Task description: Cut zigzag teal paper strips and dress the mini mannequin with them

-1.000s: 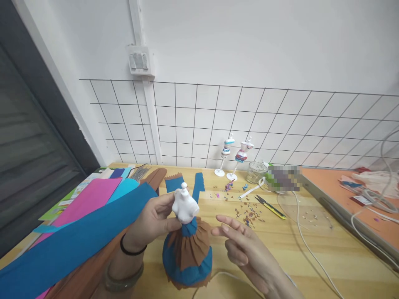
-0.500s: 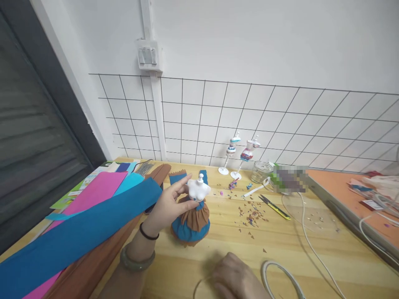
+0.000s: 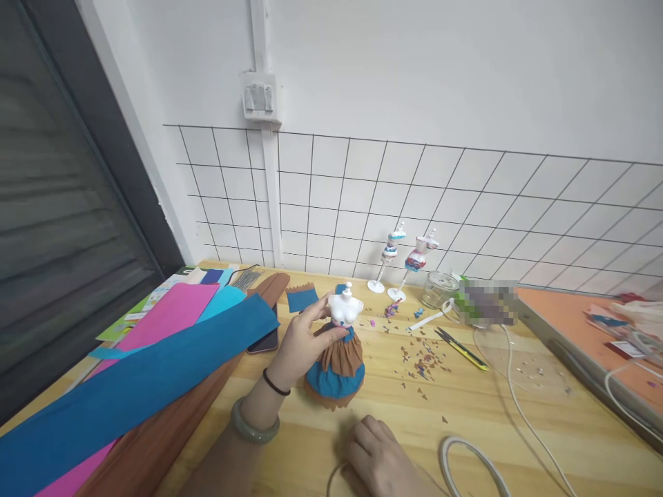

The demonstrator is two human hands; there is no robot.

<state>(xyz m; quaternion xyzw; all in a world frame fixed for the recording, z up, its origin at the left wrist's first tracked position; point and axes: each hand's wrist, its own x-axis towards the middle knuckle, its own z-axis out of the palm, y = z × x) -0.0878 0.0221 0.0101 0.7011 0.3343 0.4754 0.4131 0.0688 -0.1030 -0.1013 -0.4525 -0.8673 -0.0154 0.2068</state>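
A small white dress form (image 3: 345, 308) stands upright on the wooden table, wearing a gathered skirt (image 3: 335, 376) in brown and blue layers. My left hand (image 3: 305, 338) is closed round the form at its waist, thumb in front. Below and to the right of the skirt, my right hand (image 3: 378, 452) rests low over the table with its fingers curled. A thin cord passes by it; whatever lies under its fingers is hidden.
Blue fabric (image 3: 150, 386), with pink and brown pieces, covers the left side. Two dress forms on stands (image 3: 396, 293), a glass jar (image 3: 440, 288), a yellow cutter (image 3: 469, 353), scraps (image 3: 425, 359) and a white cable (image 3: 510, 386) lie to the right.
The view has shifted, and my left hand and the dress form appear further right in it. My right hand is less blurred and its fingers show more clearly.
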